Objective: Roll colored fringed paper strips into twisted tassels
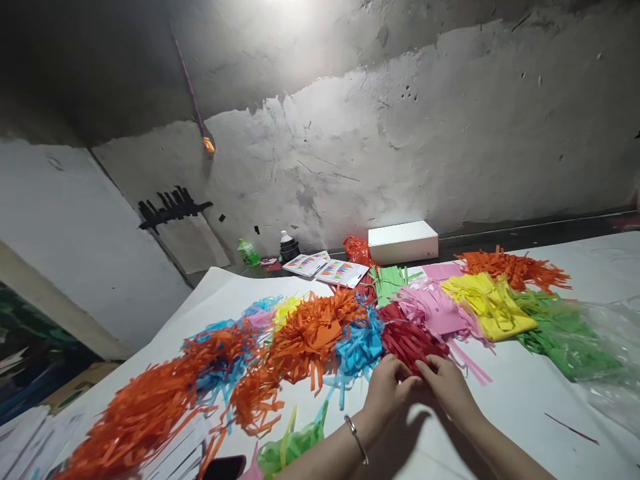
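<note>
Red fringed paper [411, 341] lies mid-table, at the near edge of the colour row, right at the fingertips of both hands. Going left to right: orange fringe heap [145, 410] at about 8 o'clock from the hands, well apart; an orange-and-blue tangle [320, 337] at 10 o'clock, near; then the red piece at 12 o'clock, touching; pink fringe [435, 310] at 1 o'clock, just beside the red and partly over it; yellow fringed paper [493, 303] and green fringe [565, 337] at 2 o'clock, farther off.

Left hand [385, 393], bracelet on the wrist, fingers curled narrow on the red piece's near edge. Right hand [450, 387] likewise, fingertips pinched at the same edge; whether either truly grips a strip or only presses it, cannot tell.

Risks, as a judgement: the thin strips look flimsy, so a hard pull could tear them; red strips overlap blue and pink neighbours, so lifting could drag or snarl those; loose strands may slip from a shallow pinch.

The table sheet [525, 407] is white paper.
</note>
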The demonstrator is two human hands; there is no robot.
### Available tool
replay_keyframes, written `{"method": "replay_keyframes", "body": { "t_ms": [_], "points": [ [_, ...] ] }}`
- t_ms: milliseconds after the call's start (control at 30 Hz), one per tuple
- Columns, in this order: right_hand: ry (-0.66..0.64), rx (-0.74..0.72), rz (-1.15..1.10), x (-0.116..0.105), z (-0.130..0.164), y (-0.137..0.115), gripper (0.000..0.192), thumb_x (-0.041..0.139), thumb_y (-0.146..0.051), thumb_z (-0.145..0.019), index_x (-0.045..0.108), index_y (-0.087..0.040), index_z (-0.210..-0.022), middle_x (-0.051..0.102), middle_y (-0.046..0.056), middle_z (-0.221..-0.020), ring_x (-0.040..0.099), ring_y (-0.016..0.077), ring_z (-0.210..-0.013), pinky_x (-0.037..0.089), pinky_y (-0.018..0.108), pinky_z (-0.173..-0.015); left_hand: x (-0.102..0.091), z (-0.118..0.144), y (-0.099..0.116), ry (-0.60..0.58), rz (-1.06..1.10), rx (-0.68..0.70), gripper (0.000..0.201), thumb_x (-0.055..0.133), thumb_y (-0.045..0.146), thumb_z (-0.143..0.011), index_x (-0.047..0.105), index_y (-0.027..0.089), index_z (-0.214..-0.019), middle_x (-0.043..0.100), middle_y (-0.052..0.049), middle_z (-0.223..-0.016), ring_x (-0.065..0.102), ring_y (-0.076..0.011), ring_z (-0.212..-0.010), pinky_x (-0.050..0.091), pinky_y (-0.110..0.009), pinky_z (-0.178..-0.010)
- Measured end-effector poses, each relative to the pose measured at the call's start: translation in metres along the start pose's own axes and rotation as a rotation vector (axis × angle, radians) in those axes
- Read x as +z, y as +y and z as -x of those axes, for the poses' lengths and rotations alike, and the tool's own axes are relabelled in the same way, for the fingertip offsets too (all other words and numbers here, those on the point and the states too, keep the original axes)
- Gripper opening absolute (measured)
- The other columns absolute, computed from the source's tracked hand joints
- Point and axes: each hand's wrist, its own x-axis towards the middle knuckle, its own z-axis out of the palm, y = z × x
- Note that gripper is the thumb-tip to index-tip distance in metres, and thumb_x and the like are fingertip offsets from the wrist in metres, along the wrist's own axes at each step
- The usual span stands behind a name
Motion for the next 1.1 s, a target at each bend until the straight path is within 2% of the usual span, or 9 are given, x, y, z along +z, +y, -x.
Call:
{"method": "replay_keyframes", "body": {
  "t_ms": [100, 167, 367, 533, 667, 800, 933, 1100],
  "points": [
    [-0.072, 0.068, -0.18, -0.002, 0.011, 0.005, 0.044, 0.055, -0.06, -0.098, 0.062, -0.018, -0.087, 0.045, -0.01, -0.054, 0.042, 0.0082, -0.042, 0.035, 0.022, -0.043, -0.01, 0.001, -0.003, 0.026, 0.002, 0.018, 0.01, 0.06, 0.02, -0.086, 0.067, 0.019, -0.079, 0.065, -0.005, -0.085, 0.057, -0.0197, -0.08, 0.043, -0.03, -0.074],
    [-0.107, 0.118, -0.278, -0.003, 0.017, 0.007, 0.048, 0.054, -0.065, -0.096, 0.061, -0.018, -0.091, 0.038, -0.012, -0.049, 0.035, 0.0071, -0.036, 0.028, 0.02, -0.038, -0.014, 0.001, -0.005, 0.036, 0.002, 0.023, 0.013, 0.057, 0.018, -0.087, 0.068, 0.018, -0.082, 0.064, -0.006, -0.087, 0.058, -0.0202, -0.08, 0.044, -0.031, -0.074],
    [-0.113, 0.203, -0.445, -0.004, 0.026, 0.008, 0.044, 0.067, -0.06, -0.089, 0.053, -0.02, -0.078, 0.042, -0.012, -0.051, 0.037, 0.0056, -0.038, 0.028, 0.018, -0.038, -0.018, 0.005, -0.007, -0.019, 0.011, 0.066, 0.017, 0.057, 0.017, -0.087, 0.073, 0.02, -0.082, 0.064, -0.006, -0.088, 0.059, -0.0206, -0.083, 0.046, -0.031, -0.076],
    [-0.108, 0.249, -0.514, -0.003, 0.028, 0.007, 0.036, 0.067, -0.045, -0.095, 0.051, -0.019, -0.075, 0.042, -0.013, -0.052, 0.035, 0.0043, -0.037, 0.026, 0.017, -0.036, -0.017, 0.012, 0.0, -0.083, 0.006, 0.102, 0.015, 0.063, 0.017, -0.085, 0.077, 0.021, -0.089, 0.067, -0.008, -0.095, 0.062, -0.0227, -0.09, 0.049, -0.033, -0.081],
    [-0.114, 0.26, -0.549, 0.0, 0.029, 0.003, 0.034, 0.066, -0.043, -0.096, 0.053, -0.018, -0.076, 0.041, -0.013, -0.052, 0.037, 0.0044, -0.038, 0.028, 0.016, -0.037, -0.011, 0.015, 0.003, -0.099, -0.017, 0.118, 0.015, 0.069, 0.021, -0.084, 0.078, 0.022, -0.096, 0.068, -0.009, -0.098, 0.062, -0.0242, -0.09, 0.048, -0.034, -0.082],
    [-0.123, 0.283, -0.575, 0.001, 0.028, -0.001, 0.039, 0.066, -0.05, -0.094, 0.052, -0.018, -0.076, 0.044, -0.011, -0.054, 0.038, 0.0041, -0.039, 0.028, 0.016, -0.036, -0.003, 0.014, 0.003, -0.08, -0.027, 0.123, 0.015, 0.064, 0.021, -0.089, 0.079, 0.025, -0.087, 0.069, -0.007, -0.093, 0.062, -0.0239, -0.088, 0.047, -0.033, -0.081],
    [-0.104, 0.287, -0.576, -0.004, 0.028, -0.001, 0.048, 0.061, -0.064, -0.092, 0.051, -0.019, -0.078, 0.049, -0.009, -0.059, 0.04, 0.0041, -0.039, 0.029, 0.016, -0.036, 0.001, 0.007, 0.0, -0.044, 0.004, 0.104, 0.021, 0.06, 0.013, -0.086, 0.077, 0.024, -0.081, 0.071, -0.006, -0.095, 0.063, -0.023, -0.092, 0.047, -0.032, -0.085],
    [-0.081, 0.222, -0.51, -0.01, 0.032, 0.002, 0.049, 0.069, -0.064, -0.086, 0.054, -0.019, -0.077, 0.046, -0.011, -0.053, 0.037, 0.0039, -0.038, 0.028, 0.016, -0.035, 0.0, -0.002, -0.001, 0.024, 0.056, 0.027, 0.019, 0.058, 0.009, -0.079, 0.068, 0.019, -0.066, 0.068, -0.005, -0.083, 0.061, -0.0196, -0.079, 0.046, -0.028, -0.073]
  ]
}}
